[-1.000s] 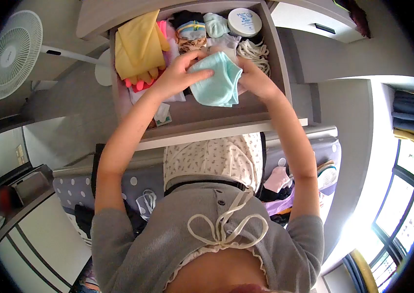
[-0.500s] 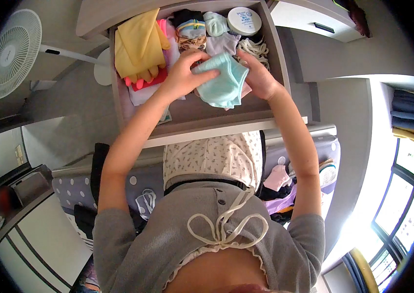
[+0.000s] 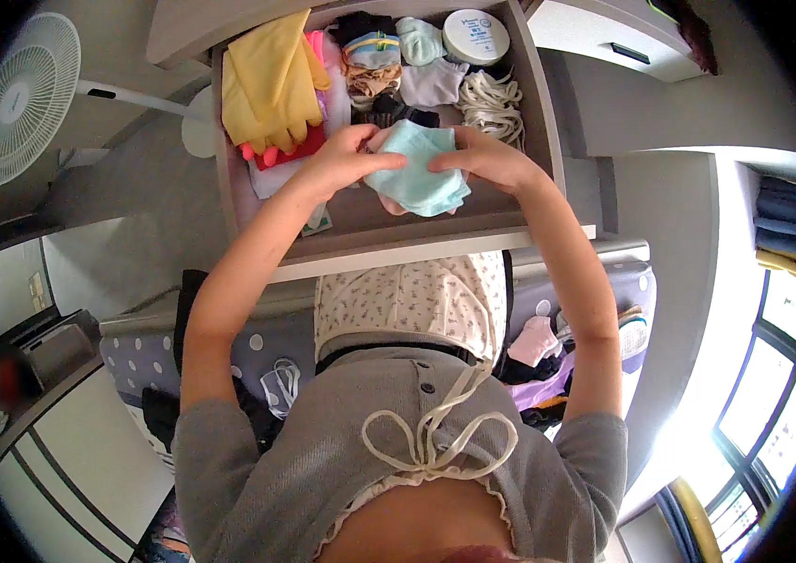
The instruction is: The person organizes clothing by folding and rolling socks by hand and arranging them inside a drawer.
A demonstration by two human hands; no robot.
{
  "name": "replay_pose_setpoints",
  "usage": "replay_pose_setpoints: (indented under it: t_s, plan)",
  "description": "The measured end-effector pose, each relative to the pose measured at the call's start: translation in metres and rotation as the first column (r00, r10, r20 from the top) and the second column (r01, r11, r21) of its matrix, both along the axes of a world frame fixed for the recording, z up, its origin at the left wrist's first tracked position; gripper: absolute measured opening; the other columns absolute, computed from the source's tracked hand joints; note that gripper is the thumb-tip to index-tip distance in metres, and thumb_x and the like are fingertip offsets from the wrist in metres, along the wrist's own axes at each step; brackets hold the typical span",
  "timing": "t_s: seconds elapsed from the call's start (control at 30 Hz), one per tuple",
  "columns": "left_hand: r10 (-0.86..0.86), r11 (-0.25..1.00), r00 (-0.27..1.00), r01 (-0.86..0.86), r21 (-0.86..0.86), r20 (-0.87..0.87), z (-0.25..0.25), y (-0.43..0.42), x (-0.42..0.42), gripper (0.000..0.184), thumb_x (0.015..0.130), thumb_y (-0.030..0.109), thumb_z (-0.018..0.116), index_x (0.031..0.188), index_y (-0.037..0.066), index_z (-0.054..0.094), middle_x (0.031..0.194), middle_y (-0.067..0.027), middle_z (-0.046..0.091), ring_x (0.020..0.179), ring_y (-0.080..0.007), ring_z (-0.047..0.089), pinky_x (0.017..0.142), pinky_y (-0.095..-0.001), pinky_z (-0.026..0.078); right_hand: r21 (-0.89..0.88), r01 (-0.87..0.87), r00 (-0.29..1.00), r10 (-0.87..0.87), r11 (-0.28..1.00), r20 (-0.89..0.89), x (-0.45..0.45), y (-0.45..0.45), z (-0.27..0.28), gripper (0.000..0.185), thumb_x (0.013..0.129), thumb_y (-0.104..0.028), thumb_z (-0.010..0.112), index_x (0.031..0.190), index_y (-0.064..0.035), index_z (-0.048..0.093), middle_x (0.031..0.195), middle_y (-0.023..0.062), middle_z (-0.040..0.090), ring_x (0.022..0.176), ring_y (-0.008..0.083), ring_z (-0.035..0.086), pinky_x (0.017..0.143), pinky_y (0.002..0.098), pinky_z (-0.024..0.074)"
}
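Gripping the mint cloth (image 3: 424,178) at upper centre, your left hand (image 3: 349,159) and right hand (image 3: 494,159) have it apparently folded, not yet laid down; beyond, toward the frame's top, gloves (image 3: 271,84), bundles (image 3: 420,40) and tub (image 3: 476,38) already sit in the drawer (image 3: 497,212).

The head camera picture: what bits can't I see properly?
All in the head view:
Most of the pink cloth: covered by the mint cloth.
Some fingertips of the left hand and right hand: behind the cloths.
Smallest print on the white tub: too small.
Red shape at far left: blurred.
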State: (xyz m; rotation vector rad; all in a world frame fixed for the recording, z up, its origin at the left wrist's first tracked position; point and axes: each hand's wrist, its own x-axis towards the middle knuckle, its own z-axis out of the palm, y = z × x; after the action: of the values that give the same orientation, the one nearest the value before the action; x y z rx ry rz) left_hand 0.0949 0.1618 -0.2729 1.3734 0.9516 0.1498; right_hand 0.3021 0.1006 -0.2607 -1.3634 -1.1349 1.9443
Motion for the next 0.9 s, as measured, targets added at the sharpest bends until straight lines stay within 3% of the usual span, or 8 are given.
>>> replay_pose_setpoints:
  t_s: [0.17, 0.33, 0.47, 0.57, 0.63, 0.7, 0.8, 0.9]
  plan:
    - [0.057, 0.979, 0.998, -0.055, -0.196, 0.0, 0.001, -0.023, -0.003, 0.042, 0.074, 0.027, 0.06, 0.102, 0.001, 0.044, 0.089, -0.007, 0.054, 0.077, -0.0141, 0.055, 0.057, -0.0252, 0.048, -0.118, 0.12, 0.967, -0.089, 0.986, 0.24, -0.002, 0.001, 0.013, 0.058, 0.066, -0.018, 0.065, 0.115, -0.0011, 0.039, 0.102, 0.0093, 0.052, 0.087, 0.0143, 0.051, 0.068, 0.024, 0.0424]
    - [0.091, 0.952, 0.994, -0.072, -0.297, 0.053, -0.001, -0.042, 0.003, 0.042, 0.081, 0.023, 0.054, 0.114, 0.005, 0.037, 0.094, -0.0063, 0.053, 0.084, -0.0145, 0.054, 0.062, -0.0273, 0.049, -0.019, 0.087, 0.989, -0.084, 0.996, 0.122, -0.002, -0.019, 0.007, 0.065, 0.065, -0.017, 0.065, 0.119, -0.0011, 0.033, 0.104, 0.0111, 0.049, 0.096, 0.0191, 0.047, 0.078, 0.0273, 0.0395]
    - [-0.116, 0.959, 0.978, 0.156, -0.235, 0.175, -0.003, -0.033, 0.007, 0.031, 0.083, 0.018, 0.05, 0.11, 0.005, 0.04, 0.089, -0.0046, 0.055, 0.08, -0.0119, 0.055, 0.064, -0.0243, 0.045, -0.082, 0.233, 0.968, -0.239, 0.969, -0.079, 0.03, -0.018, 0.002, 0.054, 0.063, -0.009, 0.064, 0.111, 0.0003, 0.041, 0.098, 0.0094, 0.052, 0.092, 0.0185, 0.049, 0.08, 0.0286, 0.0392]
    - [-0.288, 0.938, 0.939, 0.237, 0.254, 0.186, -0.007, -0.019, 0.014, 0.025, 0.083, 0.016, 0.051, 0.103, 0.004, 0.045, 0.088, -0.0043, 0.056, 0.076, -0.0121, 0.055, 0.063, -0.0256, 0.045, -0.117, 0.349, 0.934, -0.355, 0.93, -0.033, 0.045, -0.019, 0.021, 0.042, 0.063, -0.006, 0.062, 0.102, -0.0001, 0.048, 0.092, 0.0074, 0.054, 0.086, 0.0166, 0.052, 0.08, 0.0279, 0.0397]
    - [-0.223, 0.887, 0.974, 0.215, 0.408, -0.03, 0.003, -0.01, 0.018, 0.018, 0.079, 0.013, 0.053, 0.093, 0.001, 0.05, 0.09, -0.0079, 0.056, 0.082, -0.0155, 0.054, 0.072, -0.0274, 0.043, -0.089, 0.342, 0.938, -0.345, 0.936, -0.025, 0.061, -0.022, 0.023, 0.041, 0.063, -0.007, 0.062, 0.102, -0.0003, 0.048, 0.091, 0.0073, 0.054, 0.086, 0.0166, 0.052, 0.08, 0.028, 0.0398]
    - [-0.201, 0.553, 0.962, 0.266, 0.79, -0.183, -0.005, -0.002, 0.018, 0.036, 0.073, 0.02, 0.059, 0.103, 0.004, 0.048, 0.105, -0.0117, 0.051, 0.099, -0.023, 0.049, 0.085, -0.0346, 0.037, -0.035, 0.293, 0.956, -0.292, 0.956, 0.009, 0.073, -0.021, 0.022, 0.042, 0.062, -0.007, 0.064, 0.101, -0.0009, 0.049, 0.091, 0.0063, 0.055, 0.085, 0.0154, 0.052, 0.078, 0.0277, 0.0403]
    - [-0.121, 0.216, 0.935, 0.353, 0.91, -0.333, -0.017, 0.0, 0.022, 0.062, 0.061, 0.025, 0.067, 0.115, 0.008, 0.042, 0.118, -0.0103, 0.042, 0.113, -0.0265, 0.037, 0.093, -0.0422, 0.029, 0.075, 0.157, 0.98, -0.164, 0.985, 0.112, 0.076, -0.018, 0.026, 0.044, 0.06, -0.006, 0.063, 0.102, -0.0026, 0.049, 0.093, 0.0059, 0.054, 0.088, 0.0153, 0.05, 0.081, 0.0275, 0.0385]
    - [-0.215, 0.29, 0.816, 0.578, 0.763, -0.536, -0.03, 0.004, 0.028, 0.085, 0.054, 0.027, 0.071, 0.126, 0.012, 0.028, 0.125, -0.008, 0.034, 0.118, -0.0277, 0.03, 0.097, -0.0475, 0.021, 0.163, -0.126, 0.97, 0.087, 0.979, 0.228, 0.069, -0.01, 0.043, 0.048, 0.058, -0.007, 0.062, 0.104, -0.0043, 0.049, 0.095, 0.0054, 0.054, 0.09, 0.0153, 0.049, 0.083, 0.0273, 0.0369]
